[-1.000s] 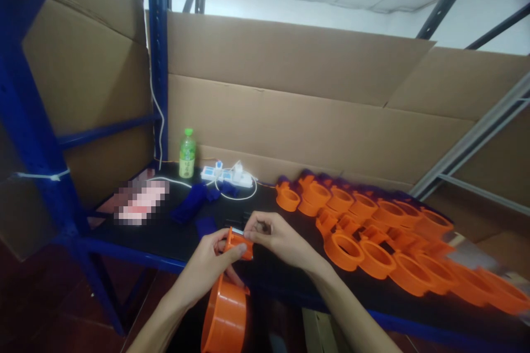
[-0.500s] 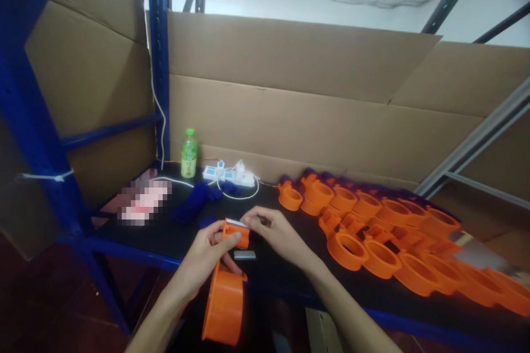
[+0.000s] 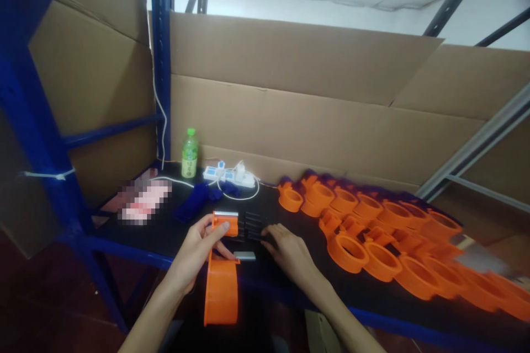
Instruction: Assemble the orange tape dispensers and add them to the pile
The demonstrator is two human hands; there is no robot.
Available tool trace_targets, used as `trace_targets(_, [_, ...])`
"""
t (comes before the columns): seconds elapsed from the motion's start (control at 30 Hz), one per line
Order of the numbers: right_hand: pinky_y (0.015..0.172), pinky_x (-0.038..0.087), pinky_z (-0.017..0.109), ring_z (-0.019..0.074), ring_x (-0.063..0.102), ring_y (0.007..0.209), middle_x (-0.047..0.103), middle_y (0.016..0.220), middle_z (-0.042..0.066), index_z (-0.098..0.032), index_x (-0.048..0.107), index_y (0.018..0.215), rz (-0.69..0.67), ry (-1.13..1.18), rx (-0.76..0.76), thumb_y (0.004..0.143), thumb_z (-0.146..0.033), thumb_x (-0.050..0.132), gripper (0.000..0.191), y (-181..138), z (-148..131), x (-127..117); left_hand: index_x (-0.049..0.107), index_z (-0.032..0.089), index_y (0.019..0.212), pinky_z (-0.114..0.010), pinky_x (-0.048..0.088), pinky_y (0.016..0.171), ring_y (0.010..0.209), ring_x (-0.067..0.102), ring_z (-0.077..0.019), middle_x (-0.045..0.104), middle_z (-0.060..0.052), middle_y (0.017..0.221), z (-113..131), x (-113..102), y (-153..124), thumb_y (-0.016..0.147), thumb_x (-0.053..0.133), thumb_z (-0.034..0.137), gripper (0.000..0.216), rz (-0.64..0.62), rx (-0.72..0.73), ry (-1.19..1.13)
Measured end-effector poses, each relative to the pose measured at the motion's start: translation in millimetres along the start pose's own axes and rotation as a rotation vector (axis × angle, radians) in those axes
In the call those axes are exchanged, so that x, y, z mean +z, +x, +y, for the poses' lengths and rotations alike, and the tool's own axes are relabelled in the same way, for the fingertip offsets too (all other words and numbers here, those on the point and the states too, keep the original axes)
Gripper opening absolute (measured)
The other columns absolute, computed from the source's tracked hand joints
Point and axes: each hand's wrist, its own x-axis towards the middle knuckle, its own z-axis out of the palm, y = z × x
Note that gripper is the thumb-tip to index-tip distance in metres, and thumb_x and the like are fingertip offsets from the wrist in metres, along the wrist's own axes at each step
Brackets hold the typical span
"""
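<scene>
My left hand (image 3: 199, 251) grips an orange plastic tape dispenser (image 3: 221, 292) by its upper part. A toothed metal blade (image 3: 226, 213) lies along that dispenser's top edge, and its wide round body hangs below my fingers. To the right, the bent fingers of my right hand (image 3: 285, 245) are at the right end of some black slotted pieces (image 3: 252, 226) on the dark tabletop. Whatever sits between those fingertips is too small or hidden to make out. A small flat silver-grey piece (image 3: 245, 256) lies near the table's front edge, between my hands.
Rows of orange tape dispensers (image 3: 379, 262) cover the right side. At the back stand a green-capped bottle (image 3: 189, 154) and a white power strip (image 3: 229, 175) with a looped cable. A dark blue cloth-like item (image 3: 191, 204) lies left of centre. Blue shelf posts (image 3: 159, 66) and cardboard (image 3: 290, 105) enclose the space.
My right hand has left the blade and moved down and right to the black slotted pieces. The dispenser in my left hand has shifted slightly left and turned more upright.
</scene>
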Motion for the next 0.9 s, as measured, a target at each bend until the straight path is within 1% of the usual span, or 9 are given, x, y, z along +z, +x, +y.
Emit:
trace_targets(0.1, [0.065, 0.047, 0.028, 0.0171, 0.061, 0.074, 0.064, 0.084, 0.003, -0.023, 0.066, 0.096, 0.039, 0.132, 0.055, 0.087, -0.03, 0.063, 0.012, 0.7, -3.4, -16.7, 0.063, 0.017, 0.106, -0.027, 0.054, 0.055, 0.057, 0.072, -0.0186, 0.074, -0.005, 0.082, -0.8, -1.2, 1.9, 0.081, 0.07, 0.047, 0.04, 0.026, 0.012, 0.0])
trace_targets(0.2, [0.057, 0.044, 0.026, 0.0134, 0.052, 0.059, 0.059, 0.074, 0.001, -0.022, 0.068, 0.099, 0.107, 0.312, 0.101, 0.086, -0.039, 0.066, 0.021, 0.4, -14.0, -37.1, 0.063, 0.017, 0.106, -0.028, 0.056, 0.06, 0.059, 0.072, -0.0184, 0.074, -0.005, 0.084, -3.1, -0.8, 3.9, 0.079, 0.073, 0.046, 0.04, 0.033, 0.019, 0.007])
trace_targets(0.27, [0.054, 0.043, 0.026, 0.0123, 0.05, 0.057, 0.061, 0.077, 0.002, -0.022, 0.069, 0.1, 0.134, 0.379, 0.085, 0.086, -0.041, 0.066, 0.023, 0.6, -24.4, -47.6, 0.062, 0.017, 0.106, -0.029, 0.056, 0.061, 0.059, 0.072, -0.0185, 0.075, -0.005, 0.085, -5.0, 1.9, 3.8, 0.078, 0.073, 0.046, 0.041, 0.001, 0.011, 0.016])
trace_targets(0.33, [0.056, 0.045, 0.026, 0.0138, 0.054, 0.063, 0.065, 0.085, 0.004, -0.022, 0.069, 0.1, 0.139, 0.406, 0.022, 0.087, -0.04, 0.066, 0.022, 1.3, -35.3, -52.9, 0.061, 0.017, 0.106, -0.028, 0.055, 0.059, 0.057, 0.072, -0.0182, 0.075, -0.007, 0.088, -7.0, 6.5, 2.3, 0.078, 0.073, 0.047, 0.042, -0.042, 0.002, 0.032])
trace_targets(0.43, [0.069, 0.051, 0.029, 0.0182, 0.062, 0.082, 0.069, 0.097, 0.007, -0.023, 0.069, 0.101, 0.141, 0.391, -0.101, 0.091, -0.034, 0.063, 0.016, 1.8, -49.0, -50.6, 0.06, 0.018, 0.101, -0.026, 0.052, 0.053, 0.054, 0.071, -0.018, 0.074, -0.007, 0.083, -9.9, 14.4, -0.7, 0.078, 0.072, 0.049, 0.04, -0.1, -0.008, 0.053])
trace_targets(0.53, [0.078, 0.052, 0.033, 0.0204, 0.063, 0.092, 0.071, 0.1, 0.007, -0.023, 0.069, 0.103, 0.173, 0.294, -0.178, 0.094, -0.028, 0.057, 0.015, 0.3, -59.1, -41.2, 0.058, 0.018, 0.101, -0.025, 0.051, 0.05, 0.052, 0.07, -0.018, 0.073, -0.005, 0.076, -11.9, 19.5, -2.2, 0.081, 0.068, 0.051, 0.039, -0.101, -0.021, 0.068])
trace_targets(0.7, [0.077, 0.052, 0.032, 0.0199, 0.065, 0.091, 0.073, 0.106, 0.007, -0.023, 0.07, 0.11, 0.224, 0.127, -0.251, 0.096, -0.02, 0.053, 0.022, -1.3, -70.4, -28.1, 0.053, 0.019, 0.114, -0.026, 0.049, 0.051, 0.053, 0.069, -0.0209, 0.067, 0.0, 0.058, -16.2, 20.5, -2.7, 0.087, 0.058, 0.055, 0.046, -0.032, -0.024, 0.169])
trace_targets(0.8, [0.078, 0.053, 0.032, 0.019, 0.065, 0.091, 0.073, 0.107, 0.007, -0.021, 0.071, 0.109, 0.242, 0.091, -0.258, 0.097, -0.019, 0.052, 0.022, -1.2, -75.4, -22.8, 0.052, 0.019, 0.118, -0.028, 0.05, 0.058, 0.056, 0.07, -0.0209, 0.068, 0.0, 0.059, -21.7, 20.8, -3.8, 0.087, 0.057, 0.058, 0.051, 0.017, -0.024, 0.184])
trace_targets(0.9, [0.076, 0.053, 0.031, 0.0192, 0.065, 0.09, 0.073, 0.11, 0.008, -0.019, 0.07, 0.112, 0.307, 0.034, -0.283, 0.098, -0.017, 0.049, 0.026, -2.1, -80.7, -17.1, 0.051, 0.019, 0.123, -0.027, 0.049, 0.059, 0.058, 0.069, -0.0204, 0.07, -0.001, 0.064, -27.3, 20.2, -3.0, 0.083, 0.063, 0.058, 0.057, 0.095, -0.05, 0.094])
